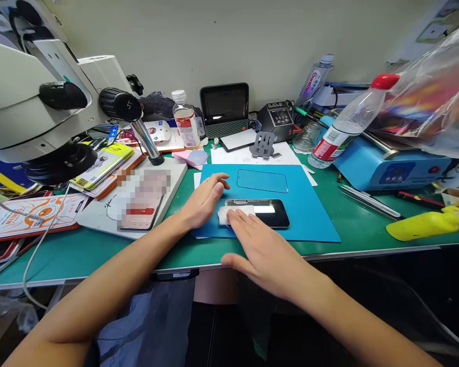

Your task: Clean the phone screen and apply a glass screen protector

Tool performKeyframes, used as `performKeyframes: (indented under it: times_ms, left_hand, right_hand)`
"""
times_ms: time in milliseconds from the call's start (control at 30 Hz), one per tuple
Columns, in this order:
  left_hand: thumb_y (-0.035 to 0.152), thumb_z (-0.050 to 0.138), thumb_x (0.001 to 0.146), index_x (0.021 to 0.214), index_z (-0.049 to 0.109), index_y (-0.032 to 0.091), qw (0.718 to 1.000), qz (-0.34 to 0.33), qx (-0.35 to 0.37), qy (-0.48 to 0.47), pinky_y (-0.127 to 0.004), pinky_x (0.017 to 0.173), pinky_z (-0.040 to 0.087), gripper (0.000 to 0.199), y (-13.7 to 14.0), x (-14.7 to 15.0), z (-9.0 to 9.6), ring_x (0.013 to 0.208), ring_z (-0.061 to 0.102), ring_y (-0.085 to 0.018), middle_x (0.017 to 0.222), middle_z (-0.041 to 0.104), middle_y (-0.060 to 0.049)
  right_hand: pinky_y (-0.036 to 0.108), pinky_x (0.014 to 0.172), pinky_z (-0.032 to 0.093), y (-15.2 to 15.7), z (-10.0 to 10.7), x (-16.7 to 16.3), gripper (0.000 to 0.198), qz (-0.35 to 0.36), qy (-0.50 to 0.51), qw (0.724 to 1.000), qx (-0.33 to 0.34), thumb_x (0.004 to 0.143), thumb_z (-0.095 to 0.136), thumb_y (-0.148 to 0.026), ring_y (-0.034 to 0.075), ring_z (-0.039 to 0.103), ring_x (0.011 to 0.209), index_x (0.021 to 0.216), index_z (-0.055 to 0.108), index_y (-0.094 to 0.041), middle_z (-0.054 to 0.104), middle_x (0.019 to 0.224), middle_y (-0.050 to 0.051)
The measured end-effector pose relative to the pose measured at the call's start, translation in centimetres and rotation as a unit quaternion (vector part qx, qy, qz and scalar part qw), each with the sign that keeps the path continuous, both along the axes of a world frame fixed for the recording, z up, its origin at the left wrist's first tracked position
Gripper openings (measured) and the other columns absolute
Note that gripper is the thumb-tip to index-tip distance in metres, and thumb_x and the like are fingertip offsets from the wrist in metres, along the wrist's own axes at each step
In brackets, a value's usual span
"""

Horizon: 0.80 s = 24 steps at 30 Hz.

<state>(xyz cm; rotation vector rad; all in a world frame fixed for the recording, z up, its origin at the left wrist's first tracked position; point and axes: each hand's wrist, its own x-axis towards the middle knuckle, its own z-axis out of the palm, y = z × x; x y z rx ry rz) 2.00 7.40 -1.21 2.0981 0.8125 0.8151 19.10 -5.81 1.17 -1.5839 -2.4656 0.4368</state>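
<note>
A smartphone [277, 214] with a dark, glossy face lies flat on the blue mat [313, 209]. My right hand [262, 242] rests with fingers stretched out over a folded white wipe [224, 215] on the phone's left part, thumb held apart. Just beyond the phone's left end, my left hand [206, 201] hovers or rests at the mat's edge, its fingers loosely bent and nothing visible in them. Behind the phone, a thin black rectangular frame or phone glass [262, 181] lies on the mat.
On the left, a microscope [61, 112] overhangs its base, where another phone [145, 201] lies. Bottles [186, 122], a small display [225, 104] and a black control box [276, 120] line the back. At right are a blue machine [390, 163], tweezers [371, 201] and a yellow bottle [424, 225].
</note>
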Motion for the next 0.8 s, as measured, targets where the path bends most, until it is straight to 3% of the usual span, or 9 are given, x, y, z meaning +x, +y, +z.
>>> performKeyframes:
  times_ms: [133, 367, 633, 800]
  left_hand:
    - [0.065, 0.016, 0.103, 0.131, 0.050, 0.019, 1.000, 0.022, -0.006, -0.006, -0.044, 0.099, 0.044, 0.064, 0.3, -0.1, -0.1, 0.107, 0.059, -0.025, 0.114, 0.067, -0.010]
    - [0.067, 0.014, 0.102, 0.132, 0.051, 0.018, 1.000, 0.016, -0.002, 0.003, -0.043, 0.098, 0.044, 0.068, 0.1, 0.1, -0.2, 0.105, 0.059, -0.025, 0.115, 0.067, -0.011]
    - [0.064, 0.013, 0.103, 0.117, 0.063, 0.019, 1.000, 0.006, 0.004, 0.030, -0.045, 0.102, 0.045, 0.069, -0.2, 0.3, -0.1, 0.108, 0.060, -0.026, 0.110, 0.069, -0.011]
    - [0.062, 0.011, 0.104, 0.119, 0.064, 0.018, 0.999, 0.001, 0.002, 0.039, -0.045, 0.099, 0.046, 0.070, -0.2, 0.2, 0.1, 0.107, 0.060, -0.027, 0.110, 0.070, -0.011]
  right_hand:
    - [0.051, 0.125, 0.026, 1.7, -0.1, -0.3, 0.092, -0.028, -0.001, 1.000, 0.007, 0.098, 0.029, -0.071, 0.034, 0.026, 0.153, 0.155, 0.035, 0.002, 0.030, 0.164, 0.023]
    - [0.055, 0.123, 0.030, -1.6, -0.4, -0.3, 0.092, -0.009, 0.012, 1.000, 0.003, 0.097, 0.031, -0.072, 0.035, 0.028, 0.152, 0.155, 0.037, 0.000, 0.031, 0.163, 0.023]
    - [0.052, 0.124, 0.030, 1.6, -0.7, -1.4, 0.094, -0.030, 0.023, 0.998, 0.042, 0.096, 0.032, -0.073, 0.035, 0.032, 0.151, 0.152, 0.040, 0.003, 0.037, 0.160, 0.026]
    - [0.052, 0.123, 0.030, -0.7, -1.3, -1.7, 0.099, -0.028, -0.007, 0.998, 0.055, 0.094, 0.034, -0.075, 0.037, 0.031, 0.151, 0.152, 0.038, 0.004, 0.034, 0.160, 0.028]
